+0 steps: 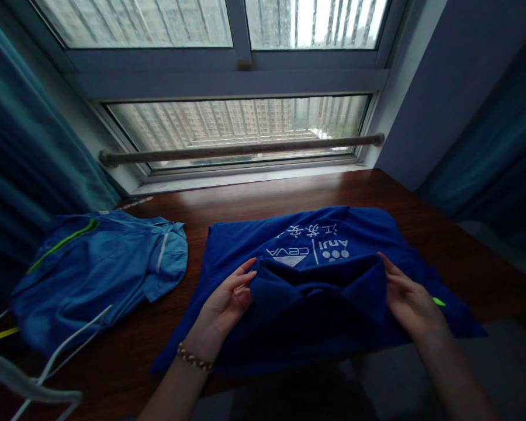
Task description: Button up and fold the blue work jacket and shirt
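The left hand (225,301) and right hand (409,298) pinch the royal-blue, white-printed fabric shirt (241,240) by the collar (363,286) between them; uneven tugging could skew it.

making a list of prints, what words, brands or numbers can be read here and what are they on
"江苏安", upside down, rest unclear: dark blue shirt
"Anji", upside down: same shirt
"CEVA", upside down: same shirt
White tag on the lighter blue garment: too small to read
No numbers readable
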A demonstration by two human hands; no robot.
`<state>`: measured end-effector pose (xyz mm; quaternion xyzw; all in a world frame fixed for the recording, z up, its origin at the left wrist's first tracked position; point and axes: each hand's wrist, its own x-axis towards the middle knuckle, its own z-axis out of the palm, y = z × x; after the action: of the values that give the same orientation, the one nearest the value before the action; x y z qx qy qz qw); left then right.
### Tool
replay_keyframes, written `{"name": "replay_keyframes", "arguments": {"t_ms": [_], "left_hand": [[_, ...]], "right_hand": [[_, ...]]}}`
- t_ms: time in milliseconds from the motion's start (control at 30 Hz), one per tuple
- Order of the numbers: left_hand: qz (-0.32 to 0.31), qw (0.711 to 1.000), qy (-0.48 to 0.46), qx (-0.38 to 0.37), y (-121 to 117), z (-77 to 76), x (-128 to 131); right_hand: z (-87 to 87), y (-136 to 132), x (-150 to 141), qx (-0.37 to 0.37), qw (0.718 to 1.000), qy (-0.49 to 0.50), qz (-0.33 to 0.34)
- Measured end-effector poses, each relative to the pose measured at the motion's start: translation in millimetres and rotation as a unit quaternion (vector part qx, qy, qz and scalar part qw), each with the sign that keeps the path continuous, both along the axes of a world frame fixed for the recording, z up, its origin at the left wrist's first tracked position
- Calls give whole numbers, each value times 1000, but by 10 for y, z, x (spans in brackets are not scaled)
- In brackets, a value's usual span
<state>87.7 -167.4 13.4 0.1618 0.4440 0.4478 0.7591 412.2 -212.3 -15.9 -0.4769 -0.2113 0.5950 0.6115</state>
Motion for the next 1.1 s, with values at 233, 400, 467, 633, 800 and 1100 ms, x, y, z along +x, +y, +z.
{"name": "replay_keyframes", "arguments": {"t_ms": [233, 400, 467, 633, 800, 1100], "left_hand": [[-49, 910, 371, 179, -165, -12, 102], [-162, 946, 240, 147, -310, 73, 220], [-174, 955, 207, 118, -359, 92, 241], [-71, 958, 219, 168, -397, 64, 272], [-100, 959, 236, 119, -265, -73, 316], [-51, 883, 416, 212, -108, -336, 217]], "right_hand": [[145, -143, -136, 102, 839, -530, -65], [295, -168, -175, 45, 810, -560, 165], [316, -182, -164, 47, 815, -534, 222], [292, -158, -210, 70, 858, -473, 186], [244, 1, -263, 37, 854, -480, 197], [-118, 142, -133, 6, 751, -627, 208]]}}
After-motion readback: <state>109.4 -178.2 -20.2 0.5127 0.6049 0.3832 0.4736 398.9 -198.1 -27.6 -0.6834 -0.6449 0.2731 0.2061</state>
